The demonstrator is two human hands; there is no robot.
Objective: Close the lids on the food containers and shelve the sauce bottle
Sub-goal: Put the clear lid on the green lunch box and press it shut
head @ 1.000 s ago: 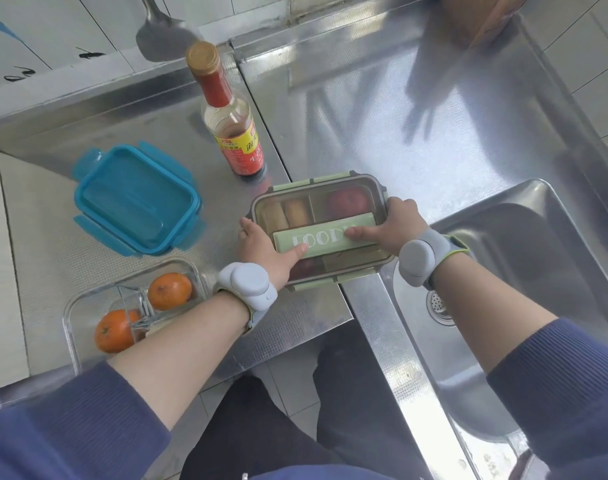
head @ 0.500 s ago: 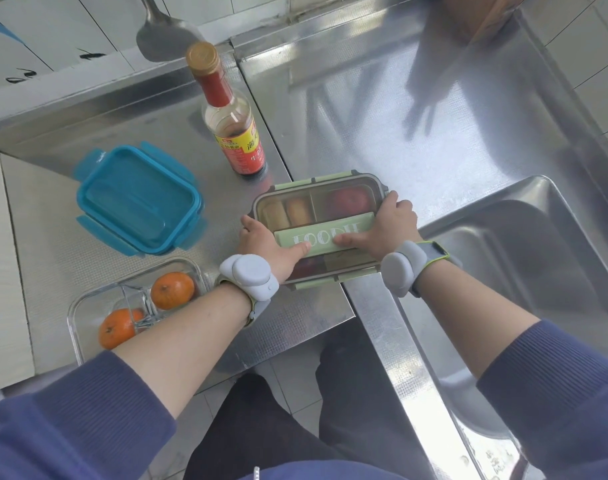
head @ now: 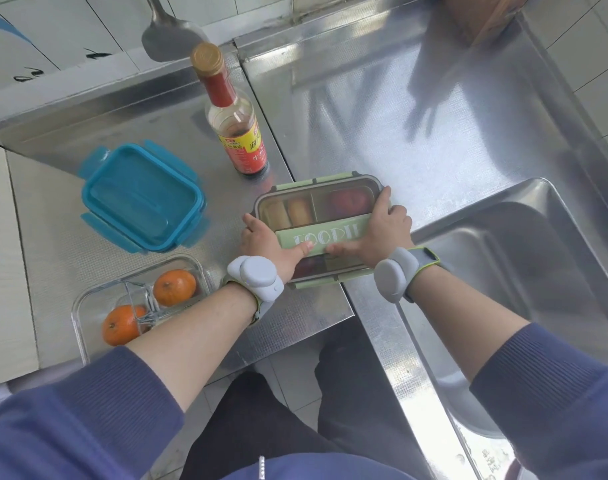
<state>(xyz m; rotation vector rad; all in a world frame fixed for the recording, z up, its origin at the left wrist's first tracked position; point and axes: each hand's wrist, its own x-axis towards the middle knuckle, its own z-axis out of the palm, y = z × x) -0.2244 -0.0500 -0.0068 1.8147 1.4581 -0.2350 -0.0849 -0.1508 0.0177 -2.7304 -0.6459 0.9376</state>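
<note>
Both hands rest on the green lunch box (head: 318,233), which sits at the front edge of the steel surface (head: 382,109), just beside the sink (head: 524,278). The left hand (head: 271,245) lies flat at the box's left end with its thumb on the green band of the lid; the right hand (head: 382,230) wraps the right end, fingers curled over the rim and thumb pressing the band. Neither hand pinches anything. To seat the lid well, even downward pressure at both ends seems wise, followed by folding down each side clip. The blue lid (head: 139,197) lies apart to the left, off the glass container (head: 88,306) of oranges (head: 174,287) near the front-left corner. The sauce bottle (head: 235,116) stands upright just behind the lunch box, untouched.
</note>
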